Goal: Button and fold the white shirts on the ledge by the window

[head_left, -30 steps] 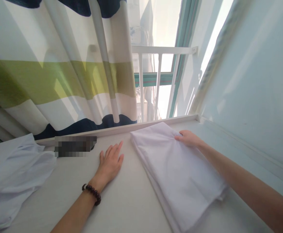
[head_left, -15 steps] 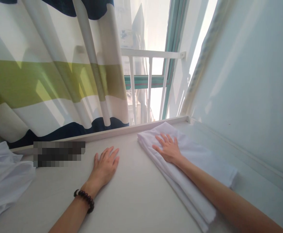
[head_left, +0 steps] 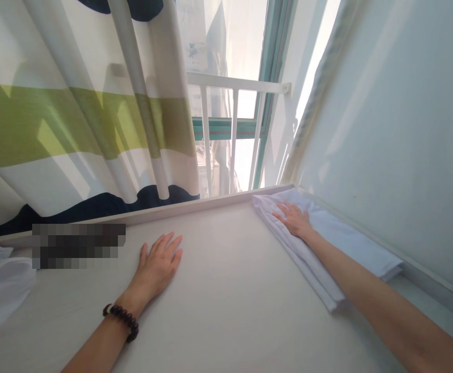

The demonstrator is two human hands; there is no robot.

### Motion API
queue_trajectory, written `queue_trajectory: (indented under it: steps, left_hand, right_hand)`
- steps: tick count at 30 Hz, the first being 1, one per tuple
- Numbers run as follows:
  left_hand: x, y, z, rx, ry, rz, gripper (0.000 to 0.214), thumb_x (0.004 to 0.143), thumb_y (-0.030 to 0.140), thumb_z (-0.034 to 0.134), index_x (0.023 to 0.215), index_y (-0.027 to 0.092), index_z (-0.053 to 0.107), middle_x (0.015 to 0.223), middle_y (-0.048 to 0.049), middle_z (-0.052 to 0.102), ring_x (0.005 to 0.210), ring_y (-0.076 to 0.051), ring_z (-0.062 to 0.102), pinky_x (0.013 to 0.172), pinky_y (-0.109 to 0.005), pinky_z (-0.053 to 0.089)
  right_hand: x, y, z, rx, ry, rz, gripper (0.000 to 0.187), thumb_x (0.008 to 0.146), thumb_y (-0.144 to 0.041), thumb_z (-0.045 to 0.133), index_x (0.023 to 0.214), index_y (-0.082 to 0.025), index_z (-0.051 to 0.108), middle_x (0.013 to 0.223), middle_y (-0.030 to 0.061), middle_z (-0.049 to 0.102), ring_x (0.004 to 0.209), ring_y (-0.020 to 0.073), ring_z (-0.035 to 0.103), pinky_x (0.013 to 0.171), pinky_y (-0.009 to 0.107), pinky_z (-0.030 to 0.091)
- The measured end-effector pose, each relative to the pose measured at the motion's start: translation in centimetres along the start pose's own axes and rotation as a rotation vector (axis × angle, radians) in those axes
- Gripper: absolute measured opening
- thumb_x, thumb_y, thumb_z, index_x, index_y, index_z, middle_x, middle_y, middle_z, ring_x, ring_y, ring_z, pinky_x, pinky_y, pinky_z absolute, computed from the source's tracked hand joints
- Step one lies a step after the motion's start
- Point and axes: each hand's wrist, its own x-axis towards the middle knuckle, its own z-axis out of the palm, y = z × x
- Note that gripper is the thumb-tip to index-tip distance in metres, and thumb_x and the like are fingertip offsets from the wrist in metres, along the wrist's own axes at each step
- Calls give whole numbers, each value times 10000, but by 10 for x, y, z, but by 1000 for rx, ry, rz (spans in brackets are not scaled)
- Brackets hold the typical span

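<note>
A folded white cloth (head_left: 342,241) lies in the far right corner of the white surface (head_left: 218,290), close against the wall-side edge. On top of it rests my right hand (head_left: 295,220), flat with the fingers spread; my forearm crosses the cloth and covers part of it. My left hand (head_left: 157,265) is palm down on the bare surface to the left, its fingers apart and holding nothing. A dark beaded bracelet (head_left: 123,320) circles my left wrist.
Another white cloth (head_left: 1,290) lies crumpled at the left edge, beside a blurred-out dark object (head_left: 78,246). A low rim (head_left: 164,210) runs along the back. Behind it hang a striped curtain (head_left: 94,119) and a white railing (head_left: 234,82) before the window. A pale wall (head_left: 405,129) bounds the right.
My right hand and the folded cloth have shifted right and away, into the corner against the wall side. My left hand stays flat on the surface. The view has turned slightly.
</note>
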Motion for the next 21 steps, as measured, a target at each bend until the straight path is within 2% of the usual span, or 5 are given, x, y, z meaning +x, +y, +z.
queue_trajectory:
  steps: [5,8,13,17,21]
  left_hand:
    - [1,1,-1,20,-2,1,520,955,341,259,1382,199,521,1480,-117,467,1377,-291,396,1124,-611,227]
    - [2,2,-1,38,-11,0,546,953,351,223,1383,192,519,1484,-119,461,1379,-291,392,1126,-607,226]
    - [5,0,0,49,-24,-2,567,941,361,216,1382,181,523,1480,-124,463,1375,-304,396,1121,-612,230]
    - [5,2,0,53,-8,8,561,940,351,224,1373,172,532,1470,-131,474,1361,-310,411,1118,-614,235]
    - [4,4,-4,58,-32,-11,544,944,336,238,1380,184,524,1484,-119,460,1364,-298,406,1124,-608,231]
  right_hand:
    - [6,-1,-4,-1,-5,32,651,960,-618,208,1521,-297,282,1609,60,221,1466,321,170,1113,642,163]
    - [0,-2,-10,-5,-10,21,632,977,-583,202,1522,-276,287,1615,80,196,1474,297,158,1144,583,141]
    - [-39,-9,-9,-4,-24,18,685,964,-625,181,1544,-263,232,1627,124,116,1477,345,112,1144,568,160]
    - [-74,-23,3,-34,-23,-160,751,931,-665,265,1555,-254,191,1634,61,96,1487,322,74,1170,541,117]
    - [-79,-30,4,-57,-70,-184,738,938,-626,282,1556,-234,187,1630,27,106,1488,296,101,1177,534,99]
